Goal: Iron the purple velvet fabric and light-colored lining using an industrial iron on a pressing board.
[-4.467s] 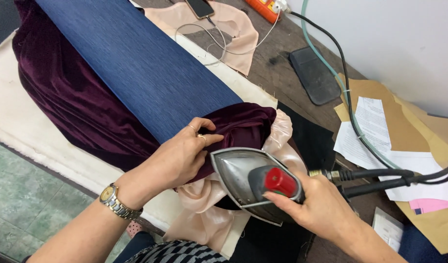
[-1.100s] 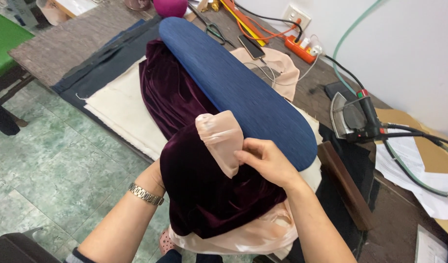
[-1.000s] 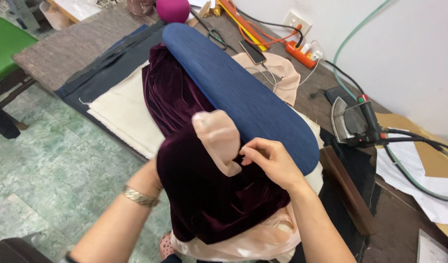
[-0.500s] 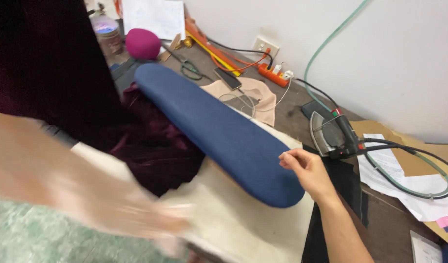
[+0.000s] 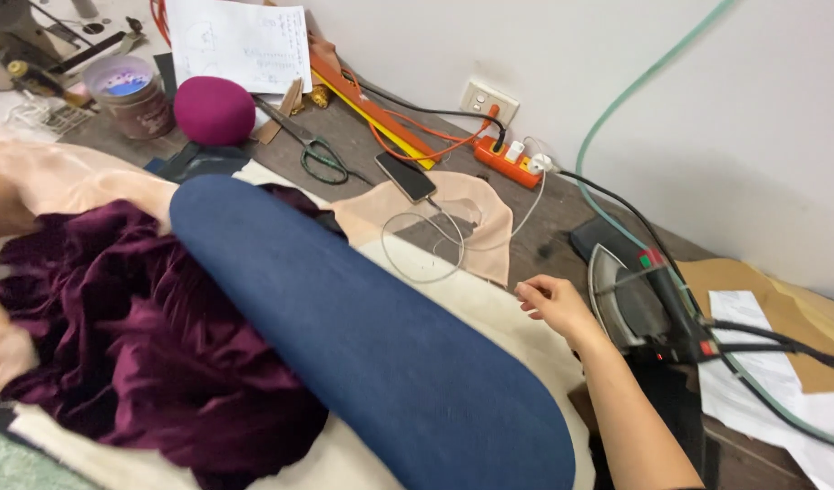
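Your right hand [image 5: 551,304] rests on the cream pad [image 5: 476,304] at the far edge of the work table, fingers curled loosely and holding nothing. It sits between the long blue pressing board [image 5: 363,336] and the iron [image 5: 639,308], which stands tipped up on its end just beside your hand. Your left hand [image 5: 0,204] is only partly in view at the left edge, tucked in pale peach cloth [image 5: 81,181], and you cannot tell if it is gripping. The dark purple velvet [image 5: 145,345] lies bunched in soft folds on the left side of the blue board, touching it.

Behind the board the table is brown wood [image 5: 544,227]. A phone [image 5: 405,176] lies there on another peach piece [image 5: 476,218], with a thin white wire looping from it. Scissors [image 5: 319,154], a round pink cushion [image 5: 214,110] and a small tub [image 5: 125,95] sit farther back. An orange power strip [image 5: 508,161] lies by the white wall [image 5: 707,118], under a wall socket [image 5: 488,98]. Papers [image 5: 762,363] lie on the right.
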